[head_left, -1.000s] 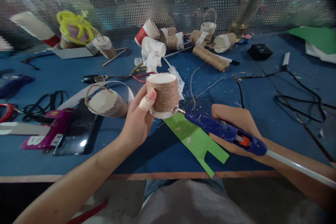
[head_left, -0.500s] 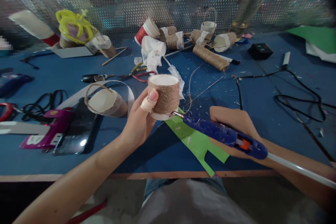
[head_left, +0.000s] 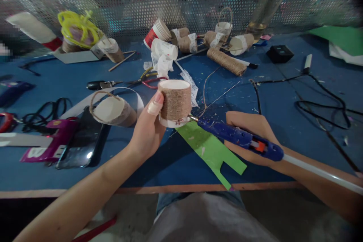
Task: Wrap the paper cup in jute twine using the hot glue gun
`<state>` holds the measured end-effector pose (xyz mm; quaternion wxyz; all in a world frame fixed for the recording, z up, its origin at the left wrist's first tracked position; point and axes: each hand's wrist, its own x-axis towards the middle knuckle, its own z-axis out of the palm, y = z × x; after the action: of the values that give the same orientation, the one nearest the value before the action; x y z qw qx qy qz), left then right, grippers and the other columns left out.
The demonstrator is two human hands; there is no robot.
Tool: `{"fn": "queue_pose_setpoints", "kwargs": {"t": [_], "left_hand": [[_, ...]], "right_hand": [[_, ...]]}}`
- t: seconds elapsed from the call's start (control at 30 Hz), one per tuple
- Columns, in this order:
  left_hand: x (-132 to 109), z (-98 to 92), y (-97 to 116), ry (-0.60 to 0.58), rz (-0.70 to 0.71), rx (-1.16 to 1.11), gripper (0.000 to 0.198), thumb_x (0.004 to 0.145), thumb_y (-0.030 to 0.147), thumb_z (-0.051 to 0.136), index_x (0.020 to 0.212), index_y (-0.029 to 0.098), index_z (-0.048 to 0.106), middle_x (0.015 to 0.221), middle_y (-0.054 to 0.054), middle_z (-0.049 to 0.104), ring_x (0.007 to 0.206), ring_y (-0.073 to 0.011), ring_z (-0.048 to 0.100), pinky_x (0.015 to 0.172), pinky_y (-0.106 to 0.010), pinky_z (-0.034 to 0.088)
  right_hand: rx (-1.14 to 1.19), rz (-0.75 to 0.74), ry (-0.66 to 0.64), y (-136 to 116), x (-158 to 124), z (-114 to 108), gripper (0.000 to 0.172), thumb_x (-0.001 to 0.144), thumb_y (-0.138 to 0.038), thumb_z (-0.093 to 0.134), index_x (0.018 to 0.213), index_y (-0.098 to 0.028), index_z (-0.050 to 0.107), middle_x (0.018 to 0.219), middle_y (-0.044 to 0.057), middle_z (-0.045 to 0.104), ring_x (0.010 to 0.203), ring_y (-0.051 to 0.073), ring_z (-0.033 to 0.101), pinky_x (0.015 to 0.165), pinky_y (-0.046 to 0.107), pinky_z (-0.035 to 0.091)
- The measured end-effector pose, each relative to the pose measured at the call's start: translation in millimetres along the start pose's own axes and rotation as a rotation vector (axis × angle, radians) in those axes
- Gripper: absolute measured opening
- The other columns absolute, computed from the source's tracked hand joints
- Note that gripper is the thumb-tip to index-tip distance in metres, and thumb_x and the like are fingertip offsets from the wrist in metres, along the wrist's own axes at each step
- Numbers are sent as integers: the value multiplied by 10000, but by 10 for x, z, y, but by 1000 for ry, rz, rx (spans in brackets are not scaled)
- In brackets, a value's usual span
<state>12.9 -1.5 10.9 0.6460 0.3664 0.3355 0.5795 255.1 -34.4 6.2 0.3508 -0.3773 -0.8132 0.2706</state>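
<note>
My left hand [head_left: 149,130] grips a paper cup [head_left: 176,102] wrapped in brown twine, the thumb, with a bandage round it, lying on its side. A white band of bare cup shows below the twine. My right hand [head_left: 252,136] is wrapped round a blue hot glue gun [head_left: 229,134] with a clear glue stick out of its back end. The gun's metal nozzle is at the cup's lower right edge; I cannot tell whether it touches. Under them lies a cut piece of green paper [head_left: 207,147].
A handled twine cup [head_left: 113,110], a phone [head_left: 81,140] and a purple glue gun [head_left: 53,140] lie left. Behind are scissors [head_left: 151,82], white lace [head_left: 189,85], stacked paper cups [head_left: 157,34], a twine roll [head_left: 227,61] and several wrapped cups. A black cable [head_left: 317,107] loops at right.
The cup has turned a little in my left hand and moved slightly left. The glue gun's nozzle has shifted up and right along the cup's lower edge, showing small marks there.
</note>
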Motion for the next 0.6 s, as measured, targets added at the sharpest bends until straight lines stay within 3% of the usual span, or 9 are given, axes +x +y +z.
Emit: {"fn": "queue_pose_setpoints", "kwargs": {"t": [0.17,0.37,0.5,0.6], "left_hand": [[8,21,7,56,-16,4,299,977,456,631,1107,239,791,1243,11,772,1297,-253,621,902,-309,589],[17,40,36,133,-66,-4,240,999,360,587,1070,241,783,1270,-23,754,1324,-262,611,993,-349,565],[18,26,21,87,-62,-49,215,990,352,617,1071,233,776,1183,-19,777,1255,-231,656,1039,-367,545],[14,-13,-14,47,-70,-29,223,975,413,649,1101,270,766,1200,0,774,1284,-229,645,1064,-364,533]], "right_hand": [[25,6,-1,7,22,-11,314,821,-161,679,705,-230,395,655,-65,433,555,100,415,541,251,317],[32,142,-23,48,8,-20,254,825,-125,656,691,-216,461,643,-53,476,557,109,466,541,272,334],[31,297,78,18,32,-28,208,813,-95,634,680,-211,524,615,-43,511,550,116,494,513,274,350],[173,310,234,-10,59,-7,196,850,-163,685,704,-226,571,634,-40,578,528,117,531,506,276,418]]}}
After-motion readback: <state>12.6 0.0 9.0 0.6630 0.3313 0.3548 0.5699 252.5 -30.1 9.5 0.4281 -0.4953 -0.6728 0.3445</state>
